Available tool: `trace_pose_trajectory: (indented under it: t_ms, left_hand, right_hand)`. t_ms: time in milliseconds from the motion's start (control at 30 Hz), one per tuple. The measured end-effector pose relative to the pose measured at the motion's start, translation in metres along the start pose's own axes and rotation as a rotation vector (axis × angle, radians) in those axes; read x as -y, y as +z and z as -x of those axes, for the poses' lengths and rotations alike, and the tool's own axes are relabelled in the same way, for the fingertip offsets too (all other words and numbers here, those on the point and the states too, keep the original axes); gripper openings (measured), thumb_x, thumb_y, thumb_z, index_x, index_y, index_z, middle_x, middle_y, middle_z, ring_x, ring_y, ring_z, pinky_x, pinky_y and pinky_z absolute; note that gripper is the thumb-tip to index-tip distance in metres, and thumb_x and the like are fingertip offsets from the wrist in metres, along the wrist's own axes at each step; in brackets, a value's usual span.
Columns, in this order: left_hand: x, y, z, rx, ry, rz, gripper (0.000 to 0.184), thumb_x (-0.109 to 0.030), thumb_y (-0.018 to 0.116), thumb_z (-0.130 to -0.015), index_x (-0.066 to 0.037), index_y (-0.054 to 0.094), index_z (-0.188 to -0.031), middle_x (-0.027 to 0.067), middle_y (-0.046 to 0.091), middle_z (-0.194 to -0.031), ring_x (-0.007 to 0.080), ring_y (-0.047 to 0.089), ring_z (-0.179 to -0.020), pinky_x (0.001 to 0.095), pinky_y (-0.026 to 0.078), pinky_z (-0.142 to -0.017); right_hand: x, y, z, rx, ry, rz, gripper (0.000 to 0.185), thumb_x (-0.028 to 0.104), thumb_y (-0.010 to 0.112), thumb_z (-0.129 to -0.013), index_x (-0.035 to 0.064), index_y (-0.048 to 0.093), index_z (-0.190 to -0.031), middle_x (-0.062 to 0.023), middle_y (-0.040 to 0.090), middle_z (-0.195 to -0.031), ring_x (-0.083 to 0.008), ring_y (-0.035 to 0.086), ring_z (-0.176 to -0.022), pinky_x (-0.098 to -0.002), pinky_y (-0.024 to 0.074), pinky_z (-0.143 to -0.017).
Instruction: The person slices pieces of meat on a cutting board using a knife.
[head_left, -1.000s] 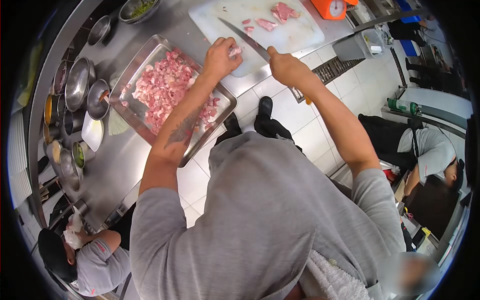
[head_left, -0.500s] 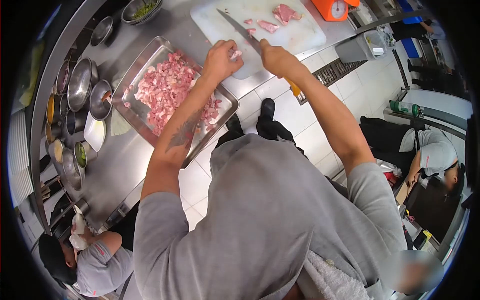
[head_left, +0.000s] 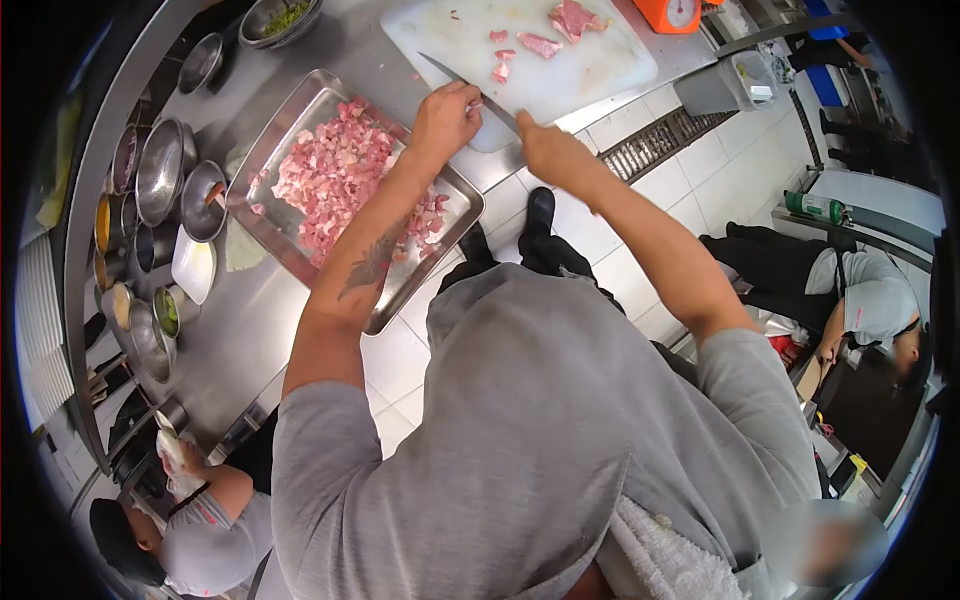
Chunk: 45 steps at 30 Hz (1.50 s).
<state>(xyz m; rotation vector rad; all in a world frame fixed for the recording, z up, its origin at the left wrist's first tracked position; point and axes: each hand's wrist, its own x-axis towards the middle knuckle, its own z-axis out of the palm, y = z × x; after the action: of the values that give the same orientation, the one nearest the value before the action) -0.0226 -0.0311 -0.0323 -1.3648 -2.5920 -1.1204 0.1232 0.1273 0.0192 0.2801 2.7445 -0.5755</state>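
My right hand (head_left: 552,150) is wrapped round the handle of a knife (head_left: 462,78). Its blade slants up and to the left over the near edge of a white cutting board (head_left: 615,80), right beside my left hand (head_left: 445,120). The fingers of that hand are curled in a pinch on a small piece of meat (head_left: 478,104), mostly hidden by them. Farther up the board lie a larger slab of raw meat (head_left: 577,20), a strip of meat (head_left: 540,45) and small cut pieces (head_left: 501,72). Below my left forearm, a steel tray (head_left: 462,208) holds a heap of diced meat (head_left: 335,170).
Metal bowls (head_left: 160,170) and a white dish (head_left: 192,262) crowd the counter's left side. An orange scale (head_left: 670,14) stands beyond the board. One co-worker (head_left: 215,530) is at lower left, another (head_left: 870,295) at right. A floor drain (head_left: 665,145) runs beside the counter.
The knife and my right hand have shifted left and slightly toward me, bringing the blade against my left hand. A small meat piece near the blade now lies apart on the board.
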Motion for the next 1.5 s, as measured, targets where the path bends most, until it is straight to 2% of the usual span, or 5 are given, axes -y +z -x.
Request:
trace_pose_trajectory:
  t_ms: [500,733,1067,1267,1500]
  left_hand:
    - [0.050,0.005,-0.118,-0.085,-0.416,0.305,0.042,-0.039,0.061,-0.089,-0.001,0.075,-0.100,0.0184,0.073,-0.094,0.0348,0.069,-0.087,0.0425,0.054,-0.085]
    - [-0.012,0.017,-0.093,0.355,0.262,-0.272,0.021,-0.021,0.075,-0.079,-0.005,0.070,-0.092,0.0140,0.069,-0.098,0.0375,0.067,-0.090,0.0450,0.054,-0.087]
    - [-0.002,-0.144,0.040,-0.398,-0.407,0.325,0.019,-0.018,0.079,-0.084,-0.003,0.072,-0.092,0.0071,0.072,-0.081,0.0111,0.063,-0.077,0.0290,0.051,-0.071]
    - [0.021,-0.194,0.116,0.017,-0.595,-0.404,0.049,-0.024,0.082,-0.080,-0.014,0.074,-0.127,0.0283,0.057,-0.144,0.0432,0.062,-0.124,0.0500,0.047,-0.108]
    - [-0.103,-0.067,-0.016,-0.202,-0.108,-0.182,0.026,-0.022,0.076,-0.086,-0.010,0.078,-0.109,0.0178,0.071,-0.113,0.0380,0.065,-0.108,0.0467,0.051,-0.096]
  right_hand:
    - [-0.021,-0.112,0.022,0.018,0.106,-1.383,0.038,0.034,0.061,-0.102,0.0083,0.048,-0.127,-0.0019,0.052,-0.076,-0.0107,0.043,-0.049,-0.0283,0.0423,-0.046]
    - [-0.064,-0.063,0.077,-0.119,0.317,-1.048,0.037,0.038,0.061,-0.104,0.0111,0.049,-0.126,0.0005,0.047,-0.070,-0.0077,0.040,-0.044,-0.0261,0.0355,-0.040]
    - [-0.034,-0.056,0.048,-0.379,-0.061,-0.501,0.039,0.027,0.061,-0.101,0.0150,0.051,-0.136,-0.0258,0.070,-0.102,-0.0463,0.067,-0.097,-0.0499,0.0523,-0.082]
    - [-0.017,-0.083,0.054,-0.372,-0.273,-0.138,0.048,0.006,0.057,-0.096,0.0217,0.047,-0.140,-0.0171,0.063,-0.101,-0.0399,0.069,-0.089,-0.0505,0.0545,-0.076]
    - [-0.038,-0.080,0.071,-0.372,-0.144,0.027,0.039,-0.004,0.054,-0.088,0.0106,0.048,-0.123,-0.0190,0.064,-0.101,-0.0423,0.067,-0.093,-0.0530,0.0541,-0.076]
